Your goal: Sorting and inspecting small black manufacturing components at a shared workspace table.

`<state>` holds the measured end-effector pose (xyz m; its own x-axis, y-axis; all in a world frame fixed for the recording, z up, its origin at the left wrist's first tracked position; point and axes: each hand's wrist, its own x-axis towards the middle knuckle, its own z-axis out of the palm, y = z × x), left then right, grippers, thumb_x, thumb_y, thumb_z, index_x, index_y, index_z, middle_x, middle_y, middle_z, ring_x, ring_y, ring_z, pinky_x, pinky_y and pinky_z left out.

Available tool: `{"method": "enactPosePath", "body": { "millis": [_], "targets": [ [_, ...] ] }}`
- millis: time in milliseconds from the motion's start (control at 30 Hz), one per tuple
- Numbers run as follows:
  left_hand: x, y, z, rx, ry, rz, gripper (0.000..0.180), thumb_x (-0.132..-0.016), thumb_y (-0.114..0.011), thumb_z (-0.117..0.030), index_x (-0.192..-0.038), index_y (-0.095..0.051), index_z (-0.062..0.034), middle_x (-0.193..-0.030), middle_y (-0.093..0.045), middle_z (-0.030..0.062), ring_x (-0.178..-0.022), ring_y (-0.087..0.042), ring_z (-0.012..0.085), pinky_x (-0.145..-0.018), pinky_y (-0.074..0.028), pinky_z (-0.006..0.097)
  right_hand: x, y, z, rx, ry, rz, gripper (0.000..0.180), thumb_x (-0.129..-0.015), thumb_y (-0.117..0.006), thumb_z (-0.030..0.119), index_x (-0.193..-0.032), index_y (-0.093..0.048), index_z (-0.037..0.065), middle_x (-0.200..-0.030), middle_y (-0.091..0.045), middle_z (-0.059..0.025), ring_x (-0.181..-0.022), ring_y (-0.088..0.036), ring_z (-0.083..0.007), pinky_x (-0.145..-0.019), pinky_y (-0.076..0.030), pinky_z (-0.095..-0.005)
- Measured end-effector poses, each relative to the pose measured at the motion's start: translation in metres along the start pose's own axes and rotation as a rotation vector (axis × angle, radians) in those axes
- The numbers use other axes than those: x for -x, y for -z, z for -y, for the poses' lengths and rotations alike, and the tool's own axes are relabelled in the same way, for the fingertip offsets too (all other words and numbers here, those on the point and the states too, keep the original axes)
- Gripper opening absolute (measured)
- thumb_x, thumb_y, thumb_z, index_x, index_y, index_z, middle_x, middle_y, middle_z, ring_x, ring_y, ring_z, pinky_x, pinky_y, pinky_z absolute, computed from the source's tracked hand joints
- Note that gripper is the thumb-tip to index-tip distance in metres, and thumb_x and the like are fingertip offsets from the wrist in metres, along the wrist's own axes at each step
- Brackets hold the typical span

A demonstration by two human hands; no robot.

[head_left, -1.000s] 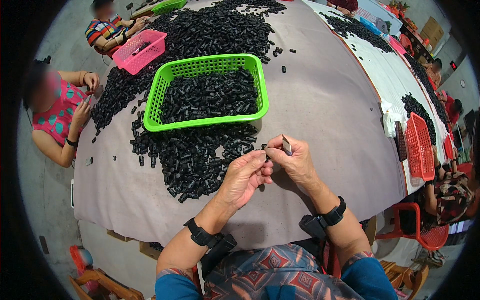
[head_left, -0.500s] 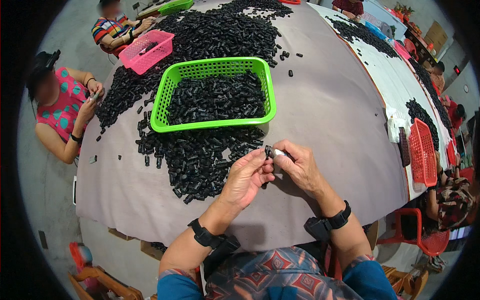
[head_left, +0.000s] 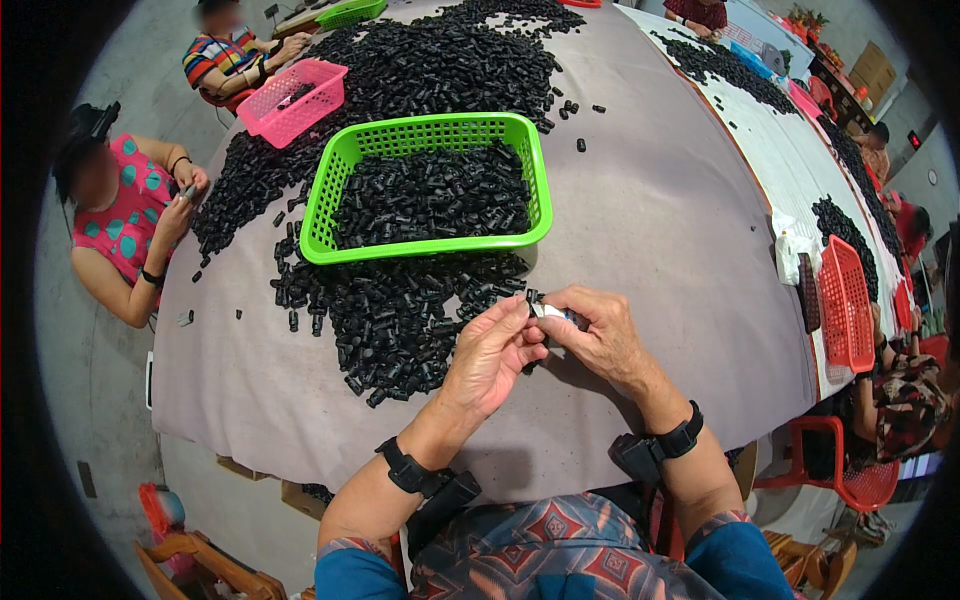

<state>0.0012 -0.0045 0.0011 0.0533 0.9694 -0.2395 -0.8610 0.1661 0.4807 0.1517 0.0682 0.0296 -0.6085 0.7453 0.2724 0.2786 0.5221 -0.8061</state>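
Note:
My left hand (head_left: 495, 350) and my right hand (head_left: 598, 335) meet above the near edge of the grey table (head_left: 660, 230). My left fingers pinch a small black plastic piece (head_left: 532, 297). In my right fingers is a small silver tool (head_left: 553, 312) whose tip touches that piece. Just left of my hands lies a loose heap of small black pieces (head_left: 400, 310). Beyond the heap stands a green basket (head_left: 430, 185) filled with more black pieces.
A pink basket (head_left: 293, 100) and a wide spread of black pieces (head_left: 420, 70) lie at the far left. Two other people sit along the left edge. A red basket (head_left: 848, 302) stands at the right by a white-covered table. Red chairs stand lower right.
My hands have come closer together and a little lower, and the tool tip now touches the black piece. The view shifted slightly.

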Motion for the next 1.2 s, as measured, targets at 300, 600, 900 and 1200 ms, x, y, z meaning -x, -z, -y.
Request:
{"method": "enactPosePath", "body": {
  "millis": [300, 600, 900, 1200],
  "targets": [
    [0.001, -0.001, 0.002, -0.072, 0.013, 0.025, 0.013, -0.091, -0.055, -0.012, -0.101, -0.057, -0.0044, -0.086, -0.060, 0.0038, -0.074, -0.057, 0.0096, -0.065, -0.054, 0.026, 0.001, 0.003, -0.003, -0.043, -0.131, -0.079, 0.015, -0.081, -0.064, 0.015, -0.086, -0.065, 0.001, -0.068, -0.061, -0.0065, -0.059, -0.056, -0.0120, -0.054, -0.044, -0.0267],
    [0.000, -0.001, 0.003, 0.001, -0.026, -0.008, 0.011, -0.092, -0.054, -0.012, -0.099, -0.056, -0.0045, -0.087, -0.060, 0.0044, -0.076, -0.059, 0.0111, -0.070, -0.056, 0.029, 0.003, 0.009, -0.010, -0.234, -0.090, -0.106, 0.012, -0.081, -0.064, 0.012, -0.083, -0.064, 0.000, -0.065, -0.057, -0.0001, -0.058, -0.048, -0.0059, -0.052, -0.040, -0.0225],
    [0.000, -0.001, 0.003, -0.038, -0.035, -0.005, 0.012, -0.092, -0.054, -0.013, -0.101, -0.056, -0.0048, -0.085, -0.060, 0.0037, -0.075, -0.060, 0.0102, -0.069, -0.056, 0.027, 0.001, 0.004, -0.002, -0.049, -0.015, -0.011, 0.016, -0.078, -0.066, 0.017, -0.081, -0.066, 0.001, -0.069, -0.063, -0.0092, -0.056, -0.057, -0.0158, -0.052, -0.045, -0.0285],
    [-0.001, 0.001, 0.004, -0.083, -0.018, 0.014, 0.014, -0.092, -0.055, -0.013, -0.102, -0.056, -0.0046, -0.087, -0.060, 0.0042, -0.075, -0.059, 0.0097, -0.071, -0.056, 0.029, 0.000, 0.005, 0.000, 0.001, -0.036, 0.012, 0.017, -0.078, -0.065, 0.018, -0.080, -0.066, 0.001, -0.067, -0.062, -0.0099, -0.057, -0.057, -0.0157, -0.052, -0.045, -0.0285]
  ]
}}
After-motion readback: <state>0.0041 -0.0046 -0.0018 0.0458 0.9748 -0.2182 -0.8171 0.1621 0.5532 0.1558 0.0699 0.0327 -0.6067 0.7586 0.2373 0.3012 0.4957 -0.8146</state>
